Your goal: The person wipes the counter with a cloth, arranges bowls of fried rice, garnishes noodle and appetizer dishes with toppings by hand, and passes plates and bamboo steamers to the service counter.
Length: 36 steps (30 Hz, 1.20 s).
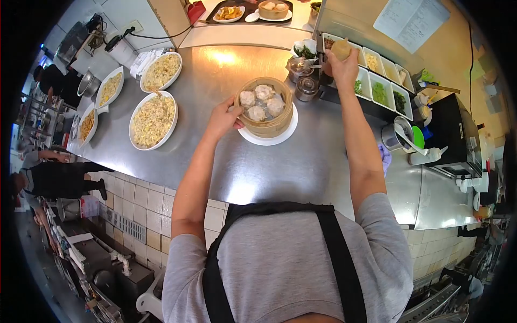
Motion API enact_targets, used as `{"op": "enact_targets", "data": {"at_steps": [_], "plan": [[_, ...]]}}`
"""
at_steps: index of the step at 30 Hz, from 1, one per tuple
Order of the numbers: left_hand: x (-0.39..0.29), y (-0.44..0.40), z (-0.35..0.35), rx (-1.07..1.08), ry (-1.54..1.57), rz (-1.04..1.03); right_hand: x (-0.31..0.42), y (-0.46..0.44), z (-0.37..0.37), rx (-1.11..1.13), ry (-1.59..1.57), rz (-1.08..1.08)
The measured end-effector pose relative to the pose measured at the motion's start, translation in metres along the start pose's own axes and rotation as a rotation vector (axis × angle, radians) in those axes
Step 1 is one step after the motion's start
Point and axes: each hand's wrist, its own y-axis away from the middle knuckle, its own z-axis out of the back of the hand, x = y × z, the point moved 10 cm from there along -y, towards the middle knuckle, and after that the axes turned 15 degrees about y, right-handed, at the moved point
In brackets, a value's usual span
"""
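A round bamboo steamer (267,128) stands on a white plate (280,141) on the steel counter. Inside it sit several pale, pleated dumplings (263,92). My left hand (225,117) grips the steamer's left side, fingers at the rim and wall. Up by the row of topping containers (379,93), my right hand (343,69) is closed round a tan, rounded object (341,49) whose kind I cannot make out. Below that hand are a metal pot with a spoon (298,70) and a lidded metal jar (307,88).
White oval dishes of fried rice (154,121) stand on the left of the steel counter (199,156). A tray (252,12) with food lies beyond the pass shelf. At right are a metal container with a ladle (397,133), a squeeze bottle (428,156) and a black appliance (449,134). Co-workers stand at left.
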Motion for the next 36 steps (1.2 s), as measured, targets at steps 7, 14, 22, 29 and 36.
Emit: {"op": "enact_targets", "data": {"at_steps": [7,14,22,29,36], "plan": [[-0.012,-0.003,-0.007,-0.032,-0.099,-0.021,-0.031,0.012,-0.025,0.139,0.204,-0.058],[-0.026,-0.006,-0.012,-0.072,-0.246,-0.085,-0.047,0.031,-0.038,0.308,0.176,0.002],[-0.015,-0.020,-0.015,-0.072,-0.317,0.002,-0.017,0.101,0.041,0.092,-0.076,0.140],[-0.036,0.034,0.033,-0.153,-0.231,-0.260,-0.042,0.259,-0.078,1.091,-0.580,-0.630],[-0.069,0.084,0.288,-0.588,0.322,-0.512,-0.020,0.259,-0.125,1.102,-0.526,-0.655]]}}
